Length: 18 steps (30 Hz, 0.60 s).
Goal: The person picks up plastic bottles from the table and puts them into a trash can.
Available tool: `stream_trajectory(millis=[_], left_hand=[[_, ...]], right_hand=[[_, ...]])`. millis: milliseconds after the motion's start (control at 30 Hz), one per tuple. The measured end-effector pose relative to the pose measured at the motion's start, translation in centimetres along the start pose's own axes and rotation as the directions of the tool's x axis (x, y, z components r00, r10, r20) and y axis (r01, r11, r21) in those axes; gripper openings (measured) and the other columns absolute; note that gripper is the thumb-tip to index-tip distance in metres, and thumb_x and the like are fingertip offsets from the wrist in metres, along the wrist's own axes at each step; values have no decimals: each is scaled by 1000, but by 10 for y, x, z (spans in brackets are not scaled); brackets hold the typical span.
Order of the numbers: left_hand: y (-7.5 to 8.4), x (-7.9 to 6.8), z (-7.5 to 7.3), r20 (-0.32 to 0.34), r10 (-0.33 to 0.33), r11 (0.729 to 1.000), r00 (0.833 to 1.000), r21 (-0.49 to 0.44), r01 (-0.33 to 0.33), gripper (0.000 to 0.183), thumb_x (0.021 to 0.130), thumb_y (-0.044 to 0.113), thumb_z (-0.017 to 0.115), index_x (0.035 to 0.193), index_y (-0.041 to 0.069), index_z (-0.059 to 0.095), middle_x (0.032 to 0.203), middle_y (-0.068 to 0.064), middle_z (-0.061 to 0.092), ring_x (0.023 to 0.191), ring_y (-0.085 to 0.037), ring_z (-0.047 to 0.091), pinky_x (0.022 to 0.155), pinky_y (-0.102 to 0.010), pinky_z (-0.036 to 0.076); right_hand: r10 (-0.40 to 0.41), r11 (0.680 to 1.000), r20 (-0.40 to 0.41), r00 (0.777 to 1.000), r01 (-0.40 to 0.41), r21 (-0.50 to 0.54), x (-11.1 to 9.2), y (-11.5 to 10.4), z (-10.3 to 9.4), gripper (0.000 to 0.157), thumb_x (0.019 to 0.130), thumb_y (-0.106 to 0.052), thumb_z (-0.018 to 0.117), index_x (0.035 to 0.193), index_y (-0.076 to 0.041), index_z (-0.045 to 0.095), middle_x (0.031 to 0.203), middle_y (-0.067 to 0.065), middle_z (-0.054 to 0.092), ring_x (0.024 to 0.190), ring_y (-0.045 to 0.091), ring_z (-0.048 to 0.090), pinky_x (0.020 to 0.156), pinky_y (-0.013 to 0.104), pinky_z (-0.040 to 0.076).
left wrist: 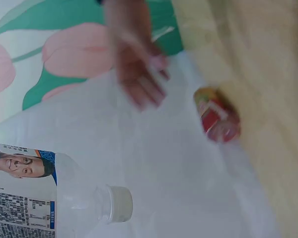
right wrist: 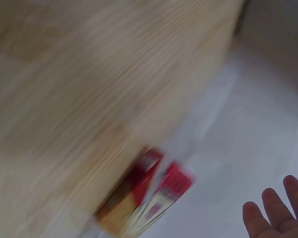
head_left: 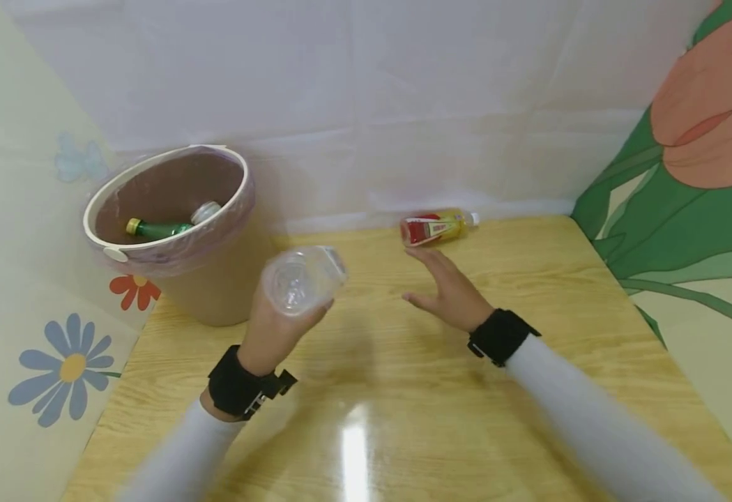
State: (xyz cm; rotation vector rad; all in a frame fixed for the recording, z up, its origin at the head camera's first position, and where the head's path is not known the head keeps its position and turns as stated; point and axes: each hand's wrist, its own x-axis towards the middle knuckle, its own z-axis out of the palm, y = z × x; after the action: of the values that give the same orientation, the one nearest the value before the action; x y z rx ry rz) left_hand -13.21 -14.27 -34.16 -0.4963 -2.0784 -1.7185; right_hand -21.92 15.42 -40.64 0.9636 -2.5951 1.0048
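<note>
In the head view my left hand (head_left: pixel 281 331) grips a clear plastic bottle (head_left: pixel 303 280), held above the table with its base toward me. The left wrist view shows that bottle's white cap (left wrist: pixel 121 204) and a printed label (left wrist: pixel 22 191) with a portrait on it. My right hand (head_left: pixel 450 289) reaches over the table with fingers and thumb spread, holding nothing. Just beyond its fingertips, a bottle with a red and yellow label (head_left: pixel 435 227) and a white cap lies on its side along the back of the table. It also appears, blurred, in the right wrist view.
At the left stands a tan bin (head_left: pixel 215 296) with a white rim and a thin plastic liner. Inside lie a green bottle (head_left: pixel 159 230) with a yellow cap and a clear bottle (head_left: pixel 206 212). A white sheet (head_left: pixel 366 125) hangs behind the wooden table (head_left: pixel 416 418).
</note>
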Motion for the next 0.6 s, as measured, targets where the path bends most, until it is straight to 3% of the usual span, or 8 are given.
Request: stream_trajectory(millis=[67, 233, 300, 400, 500, 600], left_hand=[[9, 8, -14, -49, 8, 1000, 999, 15, -7, 73, 67, -4, 81, 132, 9, 49, 124, -5, 60, 115, -19, 57, 101, -33, 47], [29, 18, -48, -161, 42, 988, 986, 153, -17, 77, 69, -3, 80, 137, 8, 44, 123, 9, 55, 115, -11, 53, 103, -22, 42], [37, 20, -61, -209, 75, 972, 975, 233, -24, 78, 69, -1, 79, 138, 6, 42, 123, 12, 53, 114, -8, 51, 103, -20, 40], [51, 26, -79, -288, 116, 962, 951, 270, -35, 74, 71, 2, 79, 135, 9, 44, 121, 11, 54, 111, -8, 52, 101, -20, 41], [67, 36, -95, -343, 153, 984, 927, 139, -111, 67, 71, -2, 78, 131, 5, 50, 120, -1, 60, 111, -17, 55, 101, -23, 44], [81, 45, -109, -383, 150, 983, 911, -43, -180, 60, 71, -7, 75, 127, 3, 54, 120, -12, 61, 112, -25, 56, 100, -25, 48]], right_hand=[[37, 997, -3, 999, -37, -69, 10, 24, 0, 79, 86, -29, 73, 151, -18, 29, 150, 12, 38, 139, 32, 37, 113, 52, 35], [147, 967, 0, 989, -144, -209, 29, 72, -3, 79, 86, -24, 73, 150, -12, 30, 150, 20, 36, 137, 40, 36, 113, 57, 32], [164, 954, -21, 986, -164, -252, 35, 86, -2, 78, 85, -24, 74, 149, -11, 32, 150, 21, 36, 137, 41, 36, 113, 58, 31], [134, 938, -72, 988, -150, -313, 43, 103, 0, 79, 81, -21, 77, 147, -7, 36, 146, 23, 40, 134, 42, 38, 112, 59, 31], [80, 914, -103, 991, -114, -389, 50, 117, 3, 81, 76, -18, 81, 144, -3, 39, 141, 24, 44, 131, 43, 40, 111, 59, 31], [50, 884, -96, 994, -89, -459, 57, 128, 6, 81, 73, -17, 83, 142, -3, 42, 138, 24, 46, 130, 43, 41, 113, 57, 30]])
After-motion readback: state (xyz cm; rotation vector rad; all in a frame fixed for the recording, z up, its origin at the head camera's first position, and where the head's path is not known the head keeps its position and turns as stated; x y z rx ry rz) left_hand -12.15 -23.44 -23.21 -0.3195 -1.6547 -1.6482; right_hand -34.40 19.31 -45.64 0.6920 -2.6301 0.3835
